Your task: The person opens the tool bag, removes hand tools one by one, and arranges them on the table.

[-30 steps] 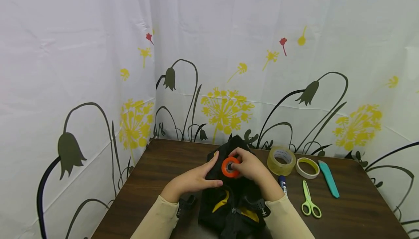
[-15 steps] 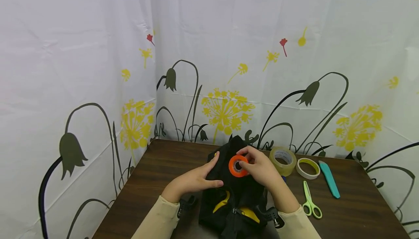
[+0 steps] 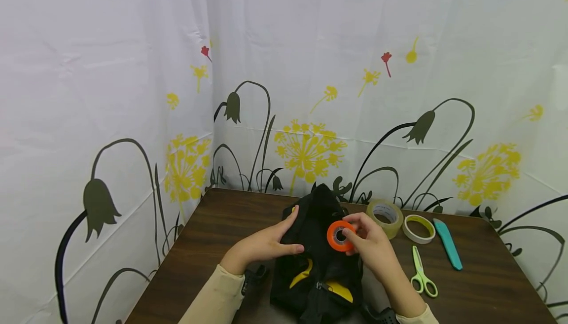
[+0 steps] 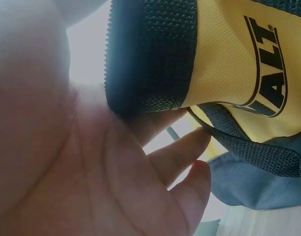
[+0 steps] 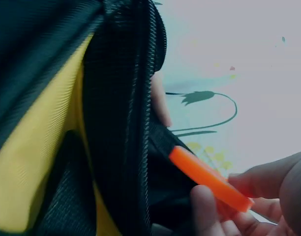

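A black tool bag (image 3: 312,260) with yellow panels and a zip stands on the table, its zipped mouth spread apart. My left hand (image 3: 262,242) grips the left side of its opening; in the left wrist view the zipped edge (image 4: 150,59) runs across the palm and the fingers reach behind it. Between the thumb and fingers of my right hand (image 3: 370,245) is a thin orange tape roll (image 3: 334,240) with a pale core. It overlaps the bag's right side in the head view. In the right wrist view the tape roll (image 5: 212,179) is tilted beside the zip.
To the right lie a clear packing tape roll (image 3: 391,228), a white and yellow tape roll (image 3: 410,237), a teal utility knife (image 3: 449,246) and light green scissors (image 3: 419,267). The brown table (image 3: 248,205) backs onto a white patterned curtain (image 3: 284,57).
My right hand has carried the orange tape roll to the right and slightly down, away from the middle of the bag's opening. My left hand has stayed on the bag.
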### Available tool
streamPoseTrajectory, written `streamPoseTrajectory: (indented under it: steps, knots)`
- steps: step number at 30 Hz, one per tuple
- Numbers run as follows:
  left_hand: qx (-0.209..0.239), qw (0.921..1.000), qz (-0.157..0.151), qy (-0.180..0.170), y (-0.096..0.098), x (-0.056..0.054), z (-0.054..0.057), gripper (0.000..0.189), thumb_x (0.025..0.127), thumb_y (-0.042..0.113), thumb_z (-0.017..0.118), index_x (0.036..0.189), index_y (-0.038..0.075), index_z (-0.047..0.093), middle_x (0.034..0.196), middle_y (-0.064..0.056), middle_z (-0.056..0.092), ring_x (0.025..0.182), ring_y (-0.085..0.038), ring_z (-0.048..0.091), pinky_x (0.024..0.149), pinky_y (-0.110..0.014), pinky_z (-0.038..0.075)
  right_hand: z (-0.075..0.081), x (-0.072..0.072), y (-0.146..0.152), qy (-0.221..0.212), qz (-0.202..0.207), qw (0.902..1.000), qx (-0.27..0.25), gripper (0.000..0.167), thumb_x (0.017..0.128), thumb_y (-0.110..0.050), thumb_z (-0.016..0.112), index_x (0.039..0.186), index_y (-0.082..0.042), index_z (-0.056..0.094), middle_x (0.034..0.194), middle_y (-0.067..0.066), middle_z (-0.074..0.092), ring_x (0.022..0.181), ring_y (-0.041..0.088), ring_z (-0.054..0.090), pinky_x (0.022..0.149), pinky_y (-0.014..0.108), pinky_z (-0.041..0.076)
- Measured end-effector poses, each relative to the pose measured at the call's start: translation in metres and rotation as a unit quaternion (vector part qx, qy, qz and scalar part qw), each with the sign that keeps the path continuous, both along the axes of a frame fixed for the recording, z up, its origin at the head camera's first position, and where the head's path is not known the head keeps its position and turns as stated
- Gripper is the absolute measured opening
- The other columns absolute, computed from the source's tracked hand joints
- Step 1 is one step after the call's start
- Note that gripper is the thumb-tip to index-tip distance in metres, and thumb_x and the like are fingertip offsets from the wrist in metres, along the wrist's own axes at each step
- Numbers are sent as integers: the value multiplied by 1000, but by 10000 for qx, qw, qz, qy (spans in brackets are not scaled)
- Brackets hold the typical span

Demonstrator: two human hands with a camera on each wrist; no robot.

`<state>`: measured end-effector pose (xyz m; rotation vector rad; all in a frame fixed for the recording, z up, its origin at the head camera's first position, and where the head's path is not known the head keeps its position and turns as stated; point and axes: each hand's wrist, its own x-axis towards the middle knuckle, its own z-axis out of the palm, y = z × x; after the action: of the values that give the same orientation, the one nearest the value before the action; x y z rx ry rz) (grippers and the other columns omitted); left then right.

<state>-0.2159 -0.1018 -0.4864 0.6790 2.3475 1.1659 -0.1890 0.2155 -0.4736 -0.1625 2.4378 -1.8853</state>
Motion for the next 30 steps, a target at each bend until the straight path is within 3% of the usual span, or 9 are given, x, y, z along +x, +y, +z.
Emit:
streamPoseTrajectory:
  steps: [5,15,24,30]
  knots:
    - [-9,10000,2,3,0,1,0,112,101,64,70,175,38,-9,185,-2,10,168,-29,27,133,-59,32,-6,3,14,-22,-218,9996,-202,36,104,-16,77,138,-9,64,109,21,65,85,23,74,73,34,67]
    - [-33,10000,14,18,2,0,0,109,102,64,69,174,42,-9,185,1,9,169,-29,26,132,-60,33,-19,17,67,-150,-659,9974,-251,45,108,-22,73,146,-4,56,117,18,67,90,16,71,76,35,67]
    - [-59,10000,49,-1,0,-1,0,110,101,63,71,174,44,-9,185,4,5,169,-31,24,132,-62,31,-55,29,126,-602,-1179,9908,276,48,111,-17,66,151,2,47,107,9,64,84,9,69,75,32,67]
    - [-30,10000,57,-74,0,0,0,110,101,62,71,175,42,-9,185,5,3,170,-32,23,132,-62,31,-70,38,167,-853,-1707,9764,1008,54,112,-29,67,152,1,47,97,-1,71,78,6,65,70,28,61]
